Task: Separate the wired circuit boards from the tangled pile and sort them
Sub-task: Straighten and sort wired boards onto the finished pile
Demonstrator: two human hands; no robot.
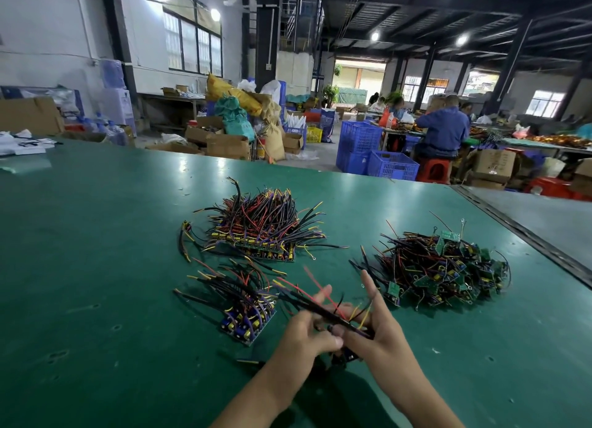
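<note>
left hand (307, 334) and right hand (381, 334) pinch one wired circuit board (323, 312). on the table (96, 235): one big stack (256, 232), one small stack (243, 302), one tangled pile (439, 270).

A large workshop with white walls (48, 26), dark-framed windows (192, 46), bright ceiling lamps (374, 36), a green table (96, 235), cardboard boxes (227, 145), blue crates (358, 139) and seated workers (443, 129) beyond.

Red, black, yellow and purple wires (262, 219) top green circuit boards (448, 267) on a green counter (96, 235); blue crates (362, 145) behind.
</note>
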